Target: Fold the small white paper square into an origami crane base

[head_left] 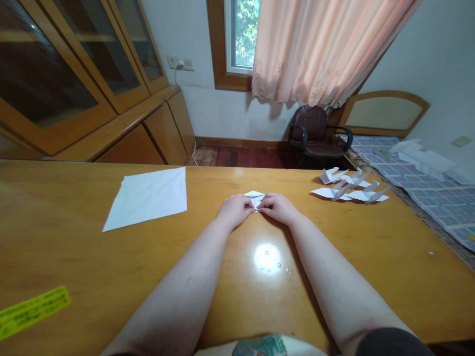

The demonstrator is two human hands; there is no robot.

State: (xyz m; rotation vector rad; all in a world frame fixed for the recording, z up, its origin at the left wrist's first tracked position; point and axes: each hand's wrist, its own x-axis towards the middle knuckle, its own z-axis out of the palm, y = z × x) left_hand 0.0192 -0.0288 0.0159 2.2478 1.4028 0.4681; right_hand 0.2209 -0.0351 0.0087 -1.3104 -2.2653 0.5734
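Between my hands, on the wooden table (166, 262), lies a small piece of folded white paper (255, 195). My left hand (237, 210) grips its left side, the fingertips pressed together near the paper's lower point. From the other side my right hand (276, 206) pinches the right edge, its fingertips close to those of the left. Part of the folded paper is covered by the fingers. Farther right stand several folded white paper cranes (336, 192) in a cluster. A larger white paper sheet (152, 198) rests flat to the left of my hands.
A yellow label strip (35, 311) is on the table at the lower left. Past the table's far edge are a wooden cabinet (126, 118), a dark swivel chair (315, 129) and a bed (404, 168) with a checked cover. A pink curtain (319, 49) hangs by the window.
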